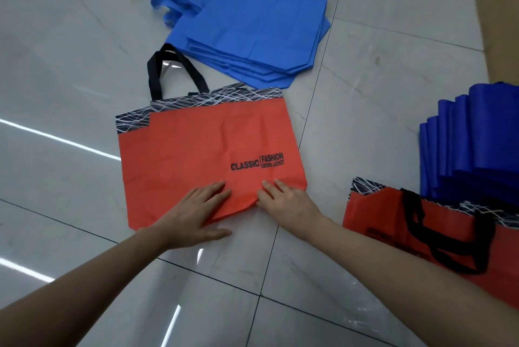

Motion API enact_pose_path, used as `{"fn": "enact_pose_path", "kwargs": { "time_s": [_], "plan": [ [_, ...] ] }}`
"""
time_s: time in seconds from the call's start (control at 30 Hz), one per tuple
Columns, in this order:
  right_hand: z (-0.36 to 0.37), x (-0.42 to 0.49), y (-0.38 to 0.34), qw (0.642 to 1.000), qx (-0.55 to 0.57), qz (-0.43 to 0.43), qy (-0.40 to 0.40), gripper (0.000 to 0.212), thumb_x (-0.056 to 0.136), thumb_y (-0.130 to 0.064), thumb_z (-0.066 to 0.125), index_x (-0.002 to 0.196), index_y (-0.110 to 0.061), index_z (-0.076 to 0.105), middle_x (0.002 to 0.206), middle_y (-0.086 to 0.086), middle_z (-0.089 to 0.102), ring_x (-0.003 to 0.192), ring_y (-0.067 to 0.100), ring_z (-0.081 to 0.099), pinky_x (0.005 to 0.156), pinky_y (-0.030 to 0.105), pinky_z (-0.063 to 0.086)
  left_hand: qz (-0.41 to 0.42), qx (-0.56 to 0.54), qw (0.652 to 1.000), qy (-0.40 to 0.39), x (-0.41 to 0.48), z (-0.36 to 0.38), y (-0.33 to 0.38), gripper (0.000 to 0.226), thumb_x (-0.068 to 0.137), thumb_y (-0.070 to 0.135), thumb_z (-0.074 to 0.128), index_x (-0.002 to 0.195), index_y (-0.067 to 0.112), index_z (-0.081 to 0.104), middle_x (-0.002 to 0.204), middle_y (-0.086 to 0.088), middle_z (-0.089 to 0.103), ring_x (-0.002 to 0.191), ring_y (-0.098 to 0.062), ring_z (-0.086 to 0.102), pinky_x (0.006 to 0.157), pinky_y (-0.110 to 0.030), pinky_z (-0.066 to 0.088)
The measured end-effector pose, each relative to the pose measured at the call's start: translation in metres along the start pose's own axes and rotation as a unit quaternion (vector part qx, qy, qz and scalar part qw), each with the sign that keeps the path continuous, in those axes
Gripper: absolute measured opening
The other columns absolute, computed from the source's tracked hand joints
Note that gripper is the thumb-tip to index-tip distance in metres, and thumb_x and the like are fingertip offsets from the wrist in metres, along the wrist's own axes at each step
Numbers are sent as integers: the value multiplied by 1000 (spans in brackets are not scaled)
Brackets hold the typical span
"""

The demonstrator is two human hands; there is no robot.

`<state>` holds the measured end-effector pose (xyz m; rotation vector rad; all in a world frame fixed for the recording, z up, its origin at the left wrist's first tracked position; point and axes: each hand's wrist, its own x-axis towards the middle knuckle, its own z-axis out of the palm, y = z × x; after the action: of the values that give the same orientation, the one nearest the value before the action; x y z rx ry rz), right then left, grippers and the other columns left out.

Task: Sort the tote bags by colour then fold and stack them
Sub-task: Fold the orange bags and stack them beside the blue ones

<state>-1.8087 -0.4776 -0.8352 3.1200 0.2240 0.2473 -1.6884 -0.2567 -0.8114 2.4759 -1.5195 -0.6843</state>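
Note:
A red tote bag [196, 150] with a black patterned top band and black handles lies flat on the tiled floor in the middle. My left hand [196, 212] rests flat on its near edge with straight fingers. My right hand [283, 200] presses the same edge just to the right, fingers extended. Beyond it lies a stack of light blue tote bags [252, 23], their handles pointing left. At the right sits a pile of dark blue tote bags [477, 141]. Another red tote bag [393, 223] lies beside my right forearm, partly under that pile.
The floor [70, 66] is glossy grey marble tile with dark grout lines and bright reflections. A brown cardboard surface [500, 9] stands at the upper right corner.

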Motion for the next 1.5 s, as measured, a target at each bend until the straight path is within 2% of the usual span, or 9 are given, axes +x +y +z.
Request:
{"fn": "enact_pose_path", "kwargs": {
  "time_s": [0.1, 0.2, 0.43, 0.6, 0.73, 0.87, 1.07, 1.3, 1.5],
  "plan": [
    [-8, -8, 3, 1000, 27, 12, 1, 41, 90, -40, 39, 85, -15, 71, 95, 5, 73, 79, 24, 71, 41, 28, 51, -11, 19, 998, 56, -20, 1, -4, 62, 89, 49, 35, 144, 21, 36, 147, -8, 38, 133, -26, 41, 108, -43, 29],
    [-21, -22, 13, 998, 56, -21, -37, 55, 88, -52, 35, 104, -13, 70, 109, 4, 70, 95, 20, 69, 68, 30, 58, -57, -21, 991, 117, -37, -3, -1, 43, 94, 22, 48, 137, 22, 47, 139, -6, 50, 123, -29, 51, 100, -41, 39],
    [-40, -25, 45, 986, 166, 26, -19, 45, 67, -2, 61, 111, -8, 67, 117, 10, 67, 107, 29, 64, 93, 41, 49, -57, -109, 983, 136, -63, -28, 2, 72, 83, 75, 24, 130, 29, 55, 116, 8, 66, 98, -16, 65, 76, -23, 47],
    [-78, -3, 56, 877, 425, 222, 26, 21, 85, -5, 64, 94, -23, 71, 90, -7, 72, 86, 6, 64, 80, 21, 46, -123, -257, 937, 202, -82, -48, -8, 47, 66, 68, 65, 111, 62, 52, 112, 23, 63, 103, 10, 58, 92, -13, 42],
    [-104, 18, 59, 789, 532, 298, 69, 20, 85, -17, 69, 69, -25, 62, 57, -19, 58, 56, -6, 49, 56, 11, 39, -201, -385, 858, 273, -86, -53, -24, 15, 82, 26, 72, 97, 25, 71, 97, 1, 73, 92, -8, 67, 86, -24, 50],
    [-99, 26, 59, 715, 573, 392, 85, 16, 85, -28, 69, 86, -13, 64, 84, 2, 68, 76, 12, 63, 73, 27, 52, -246, -441, 814, 287, -62, -55, -28, 40, 85, 39, 63, 99, 2, 61, 88, -13, 71, 84, -26, 68, 80, -39, 56],
    [-53, 24, 56, 678, 490, 540, 92, 27, 84, -38, 67, 87, -12, 61, 91, 5, 67, 89, 26, 64, 81, 34, 50, -349, -293, 845, 281, -21, -42, -31, 42, 88, 49, 56, 85, 7, 48, 74, -15, 57, 76, -33, 57, 68, -43, 44],
    [-26, 26, 48, 696, 346, 628, 12, 43, 89, -43, 59, 111, -7, 53, 114, 13, 62, 105, 32, 57, 84, 36, 42, -448, -114, 862, 208, 6, -26, -24, 47, 90, 49, 51, 114, 10, 45, 105, -19, 61, 98, -40, 59, 75, -43, 43],
    [-17, 33, 29, 760, 190, 622, -7, 42, 95, -39, 49, 118, -5, 42, 123, 14, 52, 106, 37, 57, 73, 39, 42, -168, 50, 959, 221, 30, -5, -1, 54, 92, 44, 29, 131, 14, 51, 136, -11, 50, 126, -29, 45, 105, -44, 26]
  ]
}}
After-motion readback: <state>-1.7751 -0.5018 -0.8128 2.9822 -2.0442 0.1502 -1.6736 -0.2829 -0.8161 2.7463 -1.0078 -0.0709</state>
